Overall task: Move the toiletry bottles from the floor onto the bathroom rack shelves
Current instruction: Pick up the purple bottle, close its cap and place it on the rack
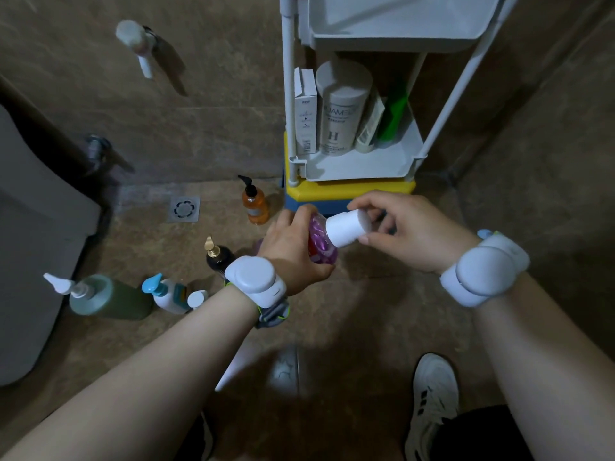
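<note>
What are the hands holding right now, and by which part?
One purple bottle, between both hands: the left hand grips its body, the right hand pinches its white cap.

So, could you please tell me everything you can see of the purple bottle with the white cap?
The purple see-through plastic bottle has a pink and red pattern on its body and a white cylindrical cap of matte plastic. It is tilted almost onto its side, cap pointing right, held in the air before the yellow base under the white rack. The left hand grips its body and hides much of it; the right hand pinches the cap. Its fill level is hidden.
</note>
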{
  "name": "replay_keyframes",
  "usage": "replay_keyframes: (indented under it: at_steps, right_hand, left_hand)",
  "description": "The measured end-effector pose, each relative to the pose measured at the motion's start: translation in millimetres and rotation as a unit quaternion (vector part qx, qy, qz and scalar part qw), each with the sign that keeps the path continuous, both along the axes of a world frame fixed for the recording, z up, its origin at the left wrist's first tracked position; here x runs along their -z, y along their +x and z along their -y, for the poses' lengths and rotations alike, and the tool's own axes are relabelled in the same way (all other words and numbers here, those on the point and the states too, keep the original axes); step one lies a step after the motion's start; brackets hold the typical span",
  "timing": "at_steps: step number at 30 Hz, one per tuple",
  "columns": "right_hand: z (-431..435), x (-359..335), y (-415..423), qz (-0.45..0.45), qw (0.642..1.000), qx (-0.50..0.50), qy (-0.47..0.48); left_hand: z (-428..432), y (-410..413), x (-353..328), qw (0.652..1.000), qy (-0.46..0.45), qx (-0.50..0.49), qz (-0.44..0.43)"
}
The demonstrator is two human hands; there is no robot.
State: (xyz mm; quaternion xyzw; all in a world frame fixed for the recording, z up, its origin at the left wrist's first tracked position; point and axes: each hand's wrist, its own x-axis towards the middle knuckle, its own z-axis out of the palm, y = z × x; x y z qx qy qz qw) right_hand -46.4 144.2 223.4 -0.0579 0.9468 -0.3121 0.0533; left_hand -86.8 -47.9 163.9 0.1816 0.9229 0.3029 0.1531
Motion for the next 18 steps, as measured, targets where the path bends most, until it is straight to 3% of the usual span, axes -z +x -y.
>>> replay_keyframes:
  at_steps: [3,8,13,18]
  right_hand:
    - [-0.1,0.4,-1.4,-0.007,0.999,0.026,0.018]
    - [-0.7,-0.6,0.6,0.01,0.999,-0.04,-0.016]
    - [2.8,2.7,-2.1,-0.012,1.0,0.001,0.029]
    - [4.1,4.7,0.3,0.008,0.999,-0.032,0.013]
  left_hand:
    - [-0.4,-0.3,0.2,1.0,0.002,0.001,-0.003]
    - [-0.6,-1.1,-1.6,1.0,0.004,0.001,0.0]
    - [-2.6,-1.1,-0.9,1.0,-0.006,0.008,0.004]
    - [-2.8,-0.8,-0.5,1.0,0.008,0.005,0.002]
